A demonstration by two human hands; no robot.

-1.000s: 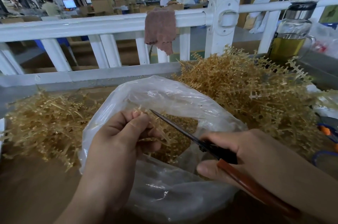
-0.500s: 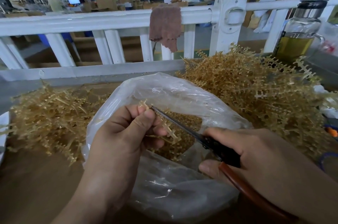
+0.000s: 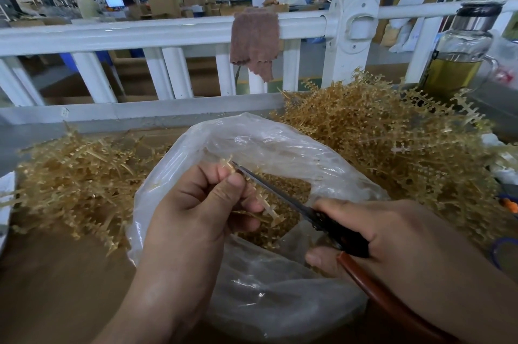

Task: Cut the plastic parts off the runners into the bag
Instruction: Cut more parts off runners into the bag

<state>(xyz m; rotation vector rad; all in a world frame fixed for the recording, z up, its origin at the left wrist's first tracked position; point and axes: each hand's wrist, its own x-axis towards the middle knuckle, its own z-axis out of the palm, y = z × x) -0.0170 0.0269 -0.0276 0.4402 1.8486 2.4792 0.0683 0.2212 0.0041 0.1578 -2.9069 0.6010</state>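
Fingers (image 3: 234,188) hide runner (image 3: 269,211) middle; scissors (image 3: 337,234) handle cropped.

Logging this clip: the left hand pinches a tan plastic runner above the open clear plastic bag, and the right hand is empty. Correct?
Not quite. In the head view the right hand grips red-handled scissors, with the blades at the tan plastic runner. The left hand does pinch it above the open clear plastic bag.

No lettering, label, brand or number is legible anywhere in view.
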